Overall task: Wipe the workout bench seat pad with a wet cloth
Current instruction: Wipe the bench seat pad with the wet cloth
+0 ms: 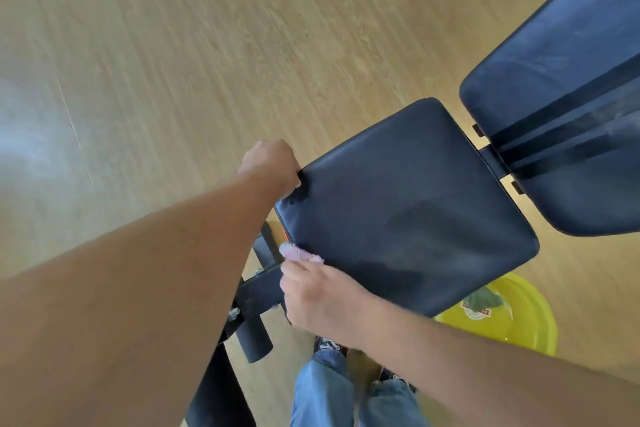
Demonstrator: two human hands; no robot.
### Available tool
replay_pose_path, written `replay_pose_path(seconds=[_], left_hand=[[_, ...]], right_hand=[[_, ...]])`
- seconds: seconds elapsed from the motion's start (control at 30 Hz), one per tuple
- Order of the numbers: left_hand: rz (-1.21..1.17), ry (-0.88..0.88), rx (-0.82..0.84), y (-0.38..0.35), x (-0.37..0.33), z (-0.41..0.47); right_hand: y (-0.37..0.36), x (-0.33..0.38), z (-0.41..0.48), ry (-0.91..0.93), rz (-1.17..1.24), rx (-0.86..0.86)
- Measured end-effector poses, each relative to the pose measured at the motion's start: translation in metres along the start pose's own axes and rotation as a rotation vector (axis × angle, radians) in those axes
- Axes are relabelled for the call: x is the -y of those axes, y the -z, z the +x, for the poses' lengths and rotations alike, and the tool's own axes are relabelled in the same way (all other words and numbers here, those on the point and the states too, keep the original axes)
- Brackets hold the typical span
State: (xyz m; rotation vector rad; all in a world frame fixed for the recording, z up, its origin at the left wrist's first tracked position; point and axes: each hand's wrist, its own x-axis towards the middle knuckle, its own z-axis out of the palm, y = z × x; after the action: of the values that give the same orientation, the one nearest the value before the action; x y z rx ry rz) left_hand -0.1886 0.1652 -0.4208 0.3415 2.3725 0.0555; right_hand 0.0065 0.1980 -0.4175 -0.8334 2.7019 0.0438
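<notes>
The black seat pad (pixel 408 204) of the workout bench fills the middle of the head view, with damp streaks on its surface. My left hand (pixel 272 165) grips the pad's far left corner, thumb pressed on top. My right hand (pixel 317 302) rests at the pad's near left edge, fingers closed on a small pale pink cloth (pixel 298 253) that shows just past my fingertips. Most of the cloth is hidden under my hand.
The black back pad (pixel 568 97) stands to the right, joined by a black frame (pixel 495 163). A yellow bucket (pixel 509 315) sits on the wooden floor under the seat's near right side. A foam roller bar (pixel 252 340) and my jeans-clad legs (pixel 346 392) are below.
</notes>
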Motion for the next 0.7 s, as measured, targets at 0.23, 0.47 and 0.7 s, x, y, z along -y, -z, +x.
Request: replay_pose_path(seconds=[0.23,0.47,0.7], left_hand=[[-0.030,0.019,0.027,0.004,0.001,0.005],[-0.060,0.014,-0.005,0.001,0.001,0.006],[-0.046,0.011,0.013,0.001,0.005,0.007]], right_hand=[[0.025,-0.031,0.047,-0.115,-0.096,-0.086],[0.029,-0.017,0.042,-0.040,-0.081,0.113],[0.004,0.008,0.014,-0.194,0.204,-0.010]])
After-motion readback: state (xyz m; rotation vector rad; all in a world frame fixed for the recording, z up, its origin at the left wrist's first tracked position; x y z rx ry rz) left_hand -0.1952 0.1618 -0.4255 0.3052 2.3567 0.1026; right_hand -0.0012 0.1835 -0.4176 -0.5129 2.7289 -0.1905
